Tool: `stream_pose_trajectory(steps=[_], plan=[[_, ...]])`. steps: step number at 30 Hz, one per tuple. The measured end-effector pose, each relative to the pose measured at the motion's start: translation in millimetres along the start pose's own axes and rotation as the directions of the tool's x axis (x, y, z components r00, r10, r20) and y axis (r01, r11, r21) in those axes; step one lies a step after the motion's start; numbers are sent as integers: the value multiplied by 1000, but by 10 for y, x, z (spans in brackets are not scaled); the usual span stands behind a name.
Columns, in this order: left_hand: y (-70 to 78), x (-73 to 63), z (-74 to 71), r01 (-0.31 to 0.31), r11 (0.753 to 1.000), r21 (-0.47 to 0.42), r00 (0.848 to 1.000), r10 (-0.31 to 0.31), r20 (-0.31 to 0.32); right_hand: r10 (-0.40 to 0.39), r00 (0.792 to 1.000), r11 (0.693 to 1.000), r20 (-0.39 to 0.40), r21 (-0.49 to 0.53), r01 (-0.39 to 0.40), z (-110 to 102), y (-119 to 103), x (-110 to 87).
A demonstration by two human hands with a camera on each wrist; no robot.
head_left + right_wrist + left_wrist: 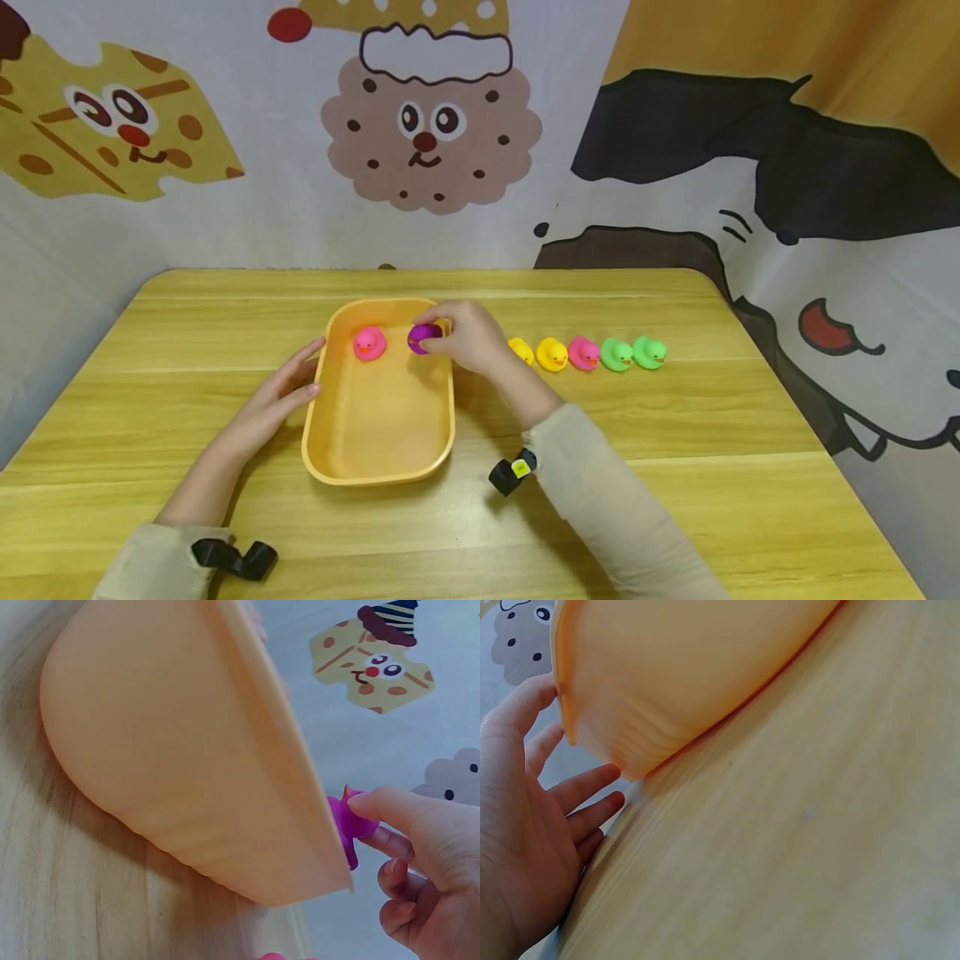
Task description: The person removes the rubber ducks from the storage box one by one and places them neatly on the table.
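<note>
A purple toy duck (422, 338) is pinched between the thumb and fingers of my right hand (471, 337), over the far right part of an orange plastic tub (378, 478). In the right wrist view the purple duck (352, 817) shows just past the tub's rim, partly hidden by it. A pink toy duck (369, 342) sits inside the tub at the far left. My left hand (273, 402) rests at the tub's left side, fingers spread and touching the rim; the left wrist view shows the fingers extended along the tub wall (697, 667).
Right of the tub stands a row of toy ducks: a yellow one (521, 351) partly behind my right hand, another yellow duck (552, 355), a pink duck (583, 353) and green ducks (617, 355). A cartoon-printed cloth (277, 225) hangs behind the wooden table (675, 525).
</note>
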State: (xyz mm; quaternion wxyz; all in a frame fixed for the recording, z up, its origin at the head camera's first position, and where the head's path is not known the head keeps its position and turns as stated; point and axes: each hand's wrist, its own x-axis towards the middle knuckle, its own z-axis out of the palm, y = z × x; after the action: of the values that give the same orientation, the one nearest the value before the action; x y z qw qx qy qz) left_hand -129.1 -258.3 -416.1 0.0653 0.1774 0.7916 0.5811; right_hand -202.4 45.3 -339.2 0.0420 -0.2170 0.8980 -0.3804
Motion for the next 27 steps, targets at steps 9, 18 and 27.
stream_pose_trajectory(steps=[9, 18, 27], plan=[[2, -7, -1, 2, 1000, 4, 1000, -2, 3, -71, 997, 991, -30, 109, 74, -107, 7, -98], [-6, -4, -2, -1, 1000, 2, 1000, 1, 2, -118, 992, 968, -48, 215, 126, -229, 55, -204], [-8, 1, -7, 0, 1000, 0, 1000, 0, 2, -141, 989, 960, -53, 237, 149, -397, 101, -318]])
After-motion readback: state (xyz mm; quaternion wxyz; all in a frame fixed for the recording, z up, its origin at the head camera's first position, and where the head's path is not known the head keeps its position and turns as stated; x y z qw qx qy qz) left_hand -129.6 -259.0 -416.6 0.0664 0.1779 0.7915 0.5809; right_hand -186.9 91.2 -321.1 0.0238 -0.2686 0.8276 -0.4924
